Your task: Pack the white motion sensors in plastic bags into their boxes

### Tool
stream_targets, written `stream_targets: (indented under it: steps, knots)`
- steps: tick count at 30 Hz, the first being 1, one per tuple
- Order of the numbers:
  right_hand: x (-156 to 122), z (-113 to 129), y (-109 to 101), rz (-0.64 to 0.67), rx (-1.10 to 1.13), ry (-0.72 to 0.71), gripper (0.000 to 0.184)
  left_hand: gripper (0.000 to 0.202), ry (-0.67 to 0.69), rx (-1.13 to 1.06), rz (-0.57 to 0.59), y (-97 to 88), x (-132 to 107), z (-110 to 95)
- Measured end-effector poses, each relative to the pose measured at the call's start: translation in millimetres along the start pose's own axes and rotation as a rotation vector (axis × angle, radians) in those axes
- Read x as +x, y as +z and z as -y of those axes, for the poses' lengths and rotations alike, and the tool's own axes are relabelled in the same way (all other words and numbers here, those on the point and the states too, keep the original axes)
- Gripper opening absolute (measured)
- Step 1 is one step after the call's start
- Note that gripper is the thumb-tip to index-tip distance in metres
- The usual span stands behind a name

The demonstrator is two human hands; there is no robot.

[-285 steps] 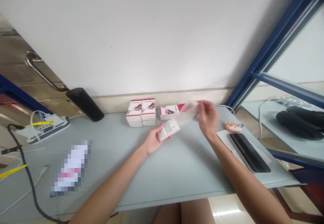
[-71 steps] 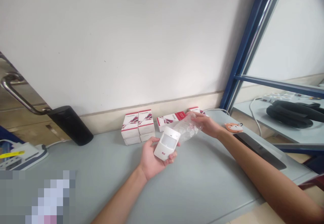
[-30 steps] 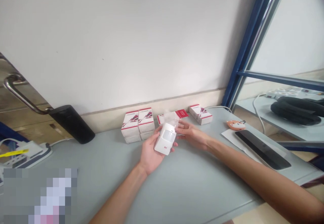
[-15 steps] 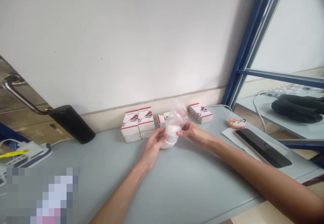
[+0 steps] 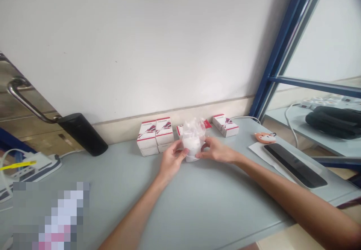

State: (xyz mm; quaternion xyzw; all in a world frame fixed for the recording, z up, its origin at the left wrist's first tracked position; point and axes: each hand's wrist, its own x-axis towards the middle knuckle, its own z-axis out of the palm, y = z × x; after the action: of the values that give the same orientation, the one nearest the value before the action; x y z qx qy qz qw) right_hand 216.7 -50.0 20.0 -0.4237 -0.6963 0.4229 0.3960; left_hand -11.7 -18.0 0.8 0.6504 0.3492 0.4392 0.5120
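Observation:
A white motion sensor (image 5: 192,153) sits inside a clear plastic bag (image 5: 194,129), whose crumpled top stands up above it. My left hand (image 5: 172,158) holds the bagged sensor from the left side. My right hand (image 5: 214,150) grips it from the right, with its fingers on the plastic. The bag blurs the sensor's front, and my fingers hide part of it. Just behind my hands stand white and red product boxes (image 5: 150,133), stacked in pairs, with another box (image 5: 225,125) to the right.
The grey-blue table (image 5: 214,212) holds a black cylinder (image 5: 83,134), a power strip (image 5: 36,167), a fox-shaped tag (image 5: 265,137) and a black slab (image 5: 295,165) on white paper. A pixelated patch (image 5: 50,216) lies at the front left. A blue frame (image 5: 282,54) stands at the right.
The bare sensor has gone into the plastic bag. Both hands have closed in around it, and the head view has shifted slightly.

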Motion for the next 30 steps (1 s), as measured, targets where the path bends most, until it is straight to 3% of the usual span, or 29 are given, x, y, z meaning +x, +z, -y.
stream_targets:
  steps: [2,5,9,11,16,20,24,27,30]
  knots:
    - [-0.8,0.3,-1.4,0.016,-0.021,-0.022,0.057,0.052,0.007,0.101,0.049,-3.3,2.4,5.7]
    - [-1.4,2.0,-3.3,0.009,-0.082,-0.035,0.046,0.047,0.027,0.204,0.116,-5.6,1.5,7.9]
    - [-1.8,2.6,-1.7,0.019,-0.18,-0.059,0.033,0.061,0.082,0.183,0.051,-4.2,-3.5,2.2]
    - [-2.5,2.4,0.1,0.079,-0.246,-0.086,0.03,0.06,0.075,0.187,0.083,-4.3,-4.4,-0.7]
    - [-3.9,-1.4,3.5,0.124,-0.317,-0.134,0.039,0.045,0.084,0.34,0.24,-9.9,-2.5,1.4]
    - [-3.6,-6.7,4.7,0.062,-0.346,-0.045,0.044,0.049,0.125,0.452,0.215,-11.7,-5.2,4.8]
    - [-3.8,-6.3,10.3,0.056,-0.427,-0.053,0.038,0.07,0.08,0.302,0.169,-6.4,-8.0,-0.9]
    - [-3.7,-5.4,15.6,0.046,-0.502,-0.09,0.035,0.062,0.013,0.183,0.158,-1.5,-5.4,-3.6]
    - [-2.5,-8.0,15.8,0.047,-0.495,-0.092,0.028,0.059,-0.081,0.046,0.076,0.9,-1.4,-3.5]
